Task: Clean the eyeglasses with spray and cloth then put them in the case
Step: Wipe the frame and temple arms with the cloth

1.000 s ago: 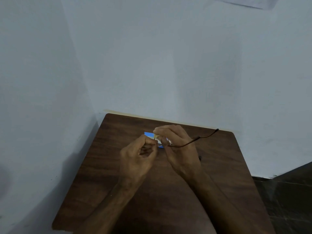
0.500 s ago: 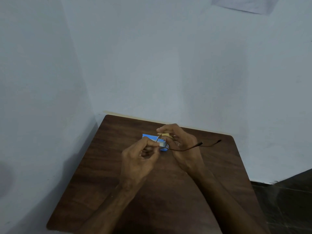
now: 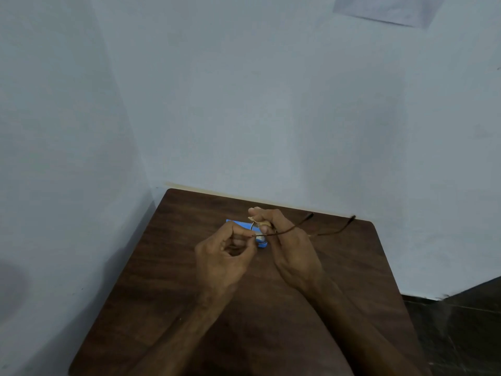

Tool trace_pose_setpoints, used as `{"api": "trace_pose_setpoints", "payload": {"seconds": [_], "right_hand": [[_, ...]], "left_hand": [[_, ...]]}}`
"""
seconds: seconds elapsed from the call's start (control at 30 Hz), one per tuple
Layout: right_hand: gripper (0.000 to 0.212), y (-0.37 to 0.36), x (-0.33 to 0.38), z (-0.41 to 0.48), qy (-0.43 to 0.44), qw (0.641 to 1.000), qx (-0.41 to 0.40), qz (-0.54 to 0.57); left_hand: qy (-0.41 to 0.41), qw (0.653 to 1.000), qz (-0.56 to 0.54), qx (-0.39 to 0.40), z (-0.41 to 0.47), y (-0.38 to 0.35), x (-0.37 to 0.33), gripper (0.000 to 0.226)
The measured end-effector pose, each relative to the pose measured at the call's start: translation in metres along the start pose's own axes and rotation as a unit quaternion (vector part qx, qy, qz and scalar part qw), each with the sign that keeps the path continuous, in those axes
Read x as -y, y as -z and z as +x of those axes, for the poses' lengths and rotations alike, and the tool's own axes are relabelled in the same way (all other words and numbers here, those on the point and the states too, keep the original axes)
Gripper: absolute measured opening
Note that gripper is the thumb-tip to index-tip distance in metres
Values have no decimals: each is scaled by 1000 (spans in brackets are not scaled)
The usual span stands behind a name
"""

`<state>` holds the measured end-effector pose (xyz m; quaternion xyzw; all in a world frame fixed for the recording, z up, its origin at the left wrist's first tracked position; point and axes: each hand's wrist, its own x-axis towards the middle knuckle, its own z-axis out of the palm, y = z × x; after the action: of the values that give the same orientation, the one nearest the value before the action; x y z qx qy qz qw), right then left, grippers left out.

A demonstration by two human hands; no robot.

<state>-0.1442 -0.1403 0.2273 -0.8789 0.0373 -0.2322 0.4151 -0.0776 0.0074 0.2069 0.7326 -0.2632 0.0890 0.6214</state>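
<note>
**Glasses held over table**

Glasses sit above the table between both hands, temples open, pointing right and away toward the wall. Left hand pinches the frame's left end, fingers curled; right hand grips a cloth against a lens.

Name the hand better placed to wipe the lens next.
Right. The right hand pinches the tan cloth against a lens of the eyeglasses, so it can likely rub straight away; the left hand pinches the frame's rim and steadies it.
</note>
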Motion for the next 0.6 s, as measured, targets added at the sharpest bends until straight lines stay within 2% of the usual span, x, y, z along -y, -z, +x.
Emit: {"api": "trace_pose_setpoints", "payload": {"seconds": [0.1, 0.17, 0.23, 0.37, 0.47, 0.6], "right_hand": [[38, -10, -6, -6, 47, 998, 24, -17], [39, -13, -10, -7, 39, 999, 21, -3], [40, -13, -13, -4, 18, 1000, -5, 7], [39, -14, -10, 2, -31, 993, -74, -87], [37, -24, 0, -7, 2, 988, -140, -68], [34, -30, -15, -18, 52, 983, -153, -85]], "left_hand": [[39, 999, -25, 9, 1, -4, 0, 19], [74, 996, -48, 9, 1, -6, -2, 17], [116, 990, -78, 3, 2, -10, -4, 17], [165, 979, -116, -16, 8, -14, -5, 15], [182, 976, -119, -21, 13, -15, -5, 15], [214, 965, -152, -26, 15, -17, 2, 16]]}}
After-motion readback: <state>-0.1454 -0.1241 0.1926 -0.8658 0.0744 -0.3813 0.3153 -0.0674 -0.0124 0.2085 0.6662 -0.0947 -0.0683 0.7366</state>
